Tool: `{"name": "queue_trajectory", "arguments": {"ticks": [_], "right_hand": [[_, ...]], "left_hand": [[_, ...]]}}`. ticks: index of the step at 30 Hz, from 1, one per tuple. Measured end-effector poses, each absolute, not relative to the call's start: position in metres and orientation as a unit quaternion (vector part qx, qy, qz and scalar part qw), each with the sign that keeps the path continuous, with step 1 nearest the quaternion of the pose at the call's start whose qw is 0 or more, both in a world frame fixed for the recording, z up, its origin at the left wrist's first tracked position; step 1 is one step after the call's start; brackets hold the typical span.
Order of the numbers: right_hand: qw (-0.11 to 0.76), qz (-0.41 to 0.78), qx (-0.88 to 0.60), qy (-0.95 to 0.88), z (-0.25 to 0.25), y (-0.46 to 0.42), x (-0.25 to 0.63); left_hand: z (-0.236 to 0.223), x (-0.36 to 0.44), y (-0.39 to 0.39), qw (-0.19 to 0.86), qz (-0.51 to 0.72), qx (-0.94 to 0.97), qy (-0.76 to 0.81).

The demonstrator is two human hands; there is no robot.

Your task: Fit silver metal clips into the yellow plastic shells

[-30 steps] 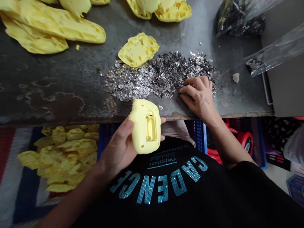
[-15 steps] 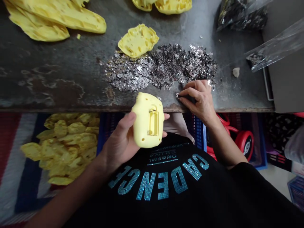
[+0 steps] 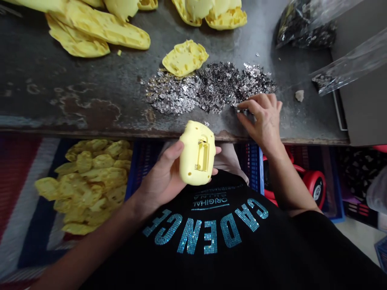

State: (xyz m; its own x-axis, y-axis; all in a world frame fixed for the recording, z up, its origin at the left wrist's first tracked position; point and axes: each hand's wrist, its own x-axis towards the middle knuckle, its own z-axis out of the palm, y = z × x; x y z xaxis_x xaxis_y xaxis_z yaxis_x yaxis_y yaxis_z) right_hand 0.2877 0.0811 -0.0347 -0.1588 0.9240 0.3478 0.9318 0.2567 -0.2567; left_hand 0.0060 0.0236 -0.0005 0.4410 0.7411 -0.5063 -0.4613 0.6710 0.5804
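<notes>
My left hand (image 3: 161, 181) grips a pale yellow plastic shell (image 3: 197, 153) with an open rectangular battery slot, held just below the edge of the dark metal table (image 3: 75, 92). My right hand (image 3: 263, 117) rests on the table at the near right edge of a heap of small shiny metal pieces (image 3: 208, 86). Its thumb and forefinger are pinched on a small metal piece (image 3: 240, 109). Another yellow shell half (image 3: 185, 58) lies inner side up at the far edge of the heap.
Long yellow plastic parts (image 3: 96, 28) and more shells (image 3: 211, 12) lie at the table's back. Clear bags of metal pieces (image 3: 305, 24) sit at the right. Below the table are a pile of yellow shells (image 3: 90, 181) in a crate and a red wheeled toy (image 3: 314, 181).
My right hand drew back from the heap toward the table edge, then shifted right with fingers pinching a small piece. My left hand kept hold of the yellow shell.
</notes>
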Motion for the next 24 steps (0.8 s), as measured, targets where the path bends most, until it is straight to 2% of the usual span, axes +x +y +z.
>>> {"name": "queue_trajectory", "arguments": {"ticks": [9, 14, 18, 24], "right_hand": [[0.156, 0.032, -0.559, -0.814, -0.034, 0.112, 0.253], [0.187, 0.057, -0.543, -0.817, -0.032, 0.087, 0.282], [0.227, 0.016, -0.567, -0.791, -0.034, 0.075, 0.288], [0.189, 0.022, -0.570, -0.799, -0.040, 0.101, 0.263]], "left_hand": [[-0.001, -0.001, 0.024, 0.821, 0.363, 0.190, 0.397], [-0.003, -0.002, 0.029, 0.819, 0.363, 0.191, 0.401], [-0.003, 0.000, 0.031, 0.823, 0.355, 0.191, 0.401], [0.000, 0.002, 0.030, 0.812, 0.366, 0.199, 0.409]]}}
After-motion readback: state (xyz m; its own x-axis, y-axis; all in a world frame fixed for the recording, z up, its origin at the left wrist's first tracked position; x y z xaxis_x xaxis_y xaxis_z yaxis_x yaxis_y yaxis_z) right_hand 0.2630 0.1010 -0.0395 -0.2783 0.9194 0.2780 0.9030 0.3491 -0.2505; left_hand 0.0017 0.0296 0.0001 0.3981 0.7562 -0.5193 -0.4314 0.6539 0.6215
